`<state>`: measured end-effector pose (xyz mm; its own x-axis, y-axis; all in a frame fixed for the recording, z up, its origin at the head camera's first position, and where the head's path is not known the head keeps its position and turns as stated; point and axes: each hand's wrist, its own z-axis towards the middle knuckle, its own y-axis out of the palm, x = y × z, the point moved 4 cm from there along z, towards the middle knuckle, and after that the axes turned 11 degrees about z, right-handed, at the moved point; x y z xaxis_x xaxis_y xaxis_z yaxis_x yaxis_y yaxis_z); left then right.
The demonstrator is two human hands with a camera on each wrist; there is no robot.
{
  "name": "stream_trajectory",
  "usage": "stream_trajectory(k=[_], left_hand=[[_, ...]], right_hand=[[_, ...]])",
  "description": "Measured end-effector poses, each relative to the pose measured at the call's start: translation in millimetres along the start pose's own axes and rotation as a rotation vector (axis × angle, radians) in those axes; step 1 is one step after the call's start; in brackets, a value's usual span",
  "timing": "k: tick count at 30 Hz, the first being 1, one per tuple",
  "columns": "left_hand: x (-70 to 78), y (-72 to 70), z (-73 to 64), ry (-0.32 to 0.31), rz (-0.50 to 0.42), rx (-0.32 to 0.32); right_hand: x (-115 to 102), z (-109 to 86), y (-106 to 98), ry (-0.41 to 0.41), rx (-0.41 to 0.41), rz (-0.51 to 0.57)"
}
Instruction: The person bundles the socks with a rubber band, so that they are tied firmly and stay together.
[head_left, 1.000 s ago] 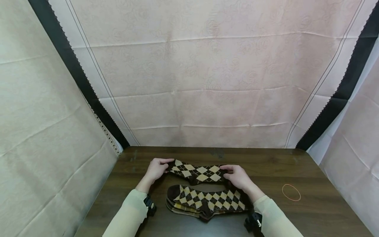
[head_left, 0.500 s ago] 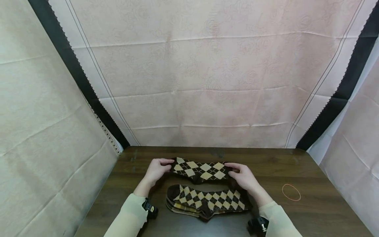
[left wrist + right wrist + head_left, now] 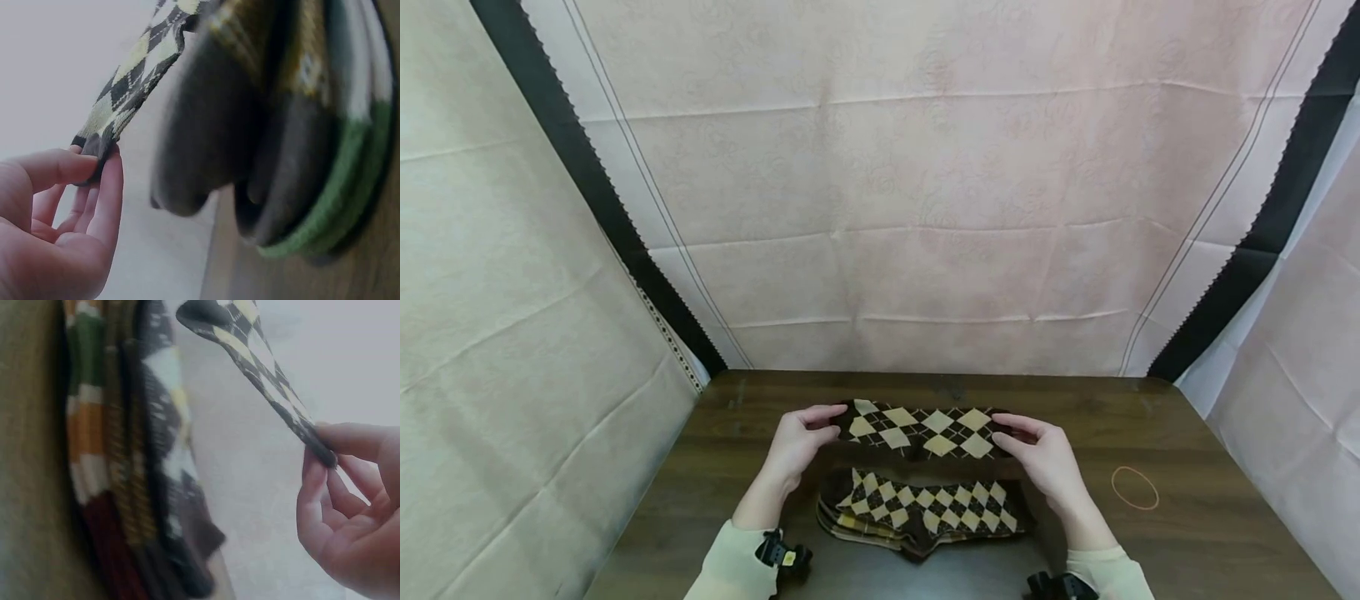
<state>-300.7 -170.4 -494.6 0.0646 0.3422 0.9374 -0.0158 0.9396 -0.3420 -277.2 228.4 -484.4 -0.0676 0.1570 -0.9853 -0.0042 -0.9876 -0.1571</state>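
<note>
An argyle sock [image 3: 925,429] in black, cream and yellow is stretched sideways between both hands, beyond a stack of socks [image 3: 932,508]. My left hand [image 3: 796,442] pinches its dark toe end between thumb and fingers, seen closely in the left wrist view, where the sock [image 3: 134,69] slants up from the fingertips. At the cuff end, my right hand [image 3: 1043,454] pinches the dark edge; the right wrist view shows the sock's heel [image 3: 203,315] sticking out. A matching argyle sock tops the stack, with green, orange, brown and maroon socks [image 3: 87,425] below it.
A thin orange rubber band [image 3: 1135,488] lies on the brown wooden table [image 3: 1210,533] to the right. Pale cloth walls [image 3: 925,250] with dark strips rise behind the table and on both sides.
The held sock has been pulled straighter and has come closer to the camera. My right hand has moved to the right with the cuff; the left hand has shifted slightly.
</note>
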Motion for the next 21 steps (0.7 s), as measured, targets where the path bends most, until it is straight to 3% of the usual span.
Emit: stream_trajectory(k=[4,8,14,21], left_hand=[[2.7,-0.5,-9.1,-0.008,-0.04,-0.037],[3.2,-1.2,-15.2,-0.016,-0.054,-0.116],[10.6,-8.2,-23.8,-0.02,0.021,-0.243],[18.3,-13.4,-29.3,-0.019,0.103,-0.359]], right_hand=[[-1.6,-1.5,-7.8,0.01,-0.03,0.005],[-2.4,-3.4,-15.0,0.016,-0.085,0.034],[-1.0,-7.8,-20.3,0.038,-0.258,0.078],[4.1,-6.6,-20.9,0.043,-0.405,-0.025]])
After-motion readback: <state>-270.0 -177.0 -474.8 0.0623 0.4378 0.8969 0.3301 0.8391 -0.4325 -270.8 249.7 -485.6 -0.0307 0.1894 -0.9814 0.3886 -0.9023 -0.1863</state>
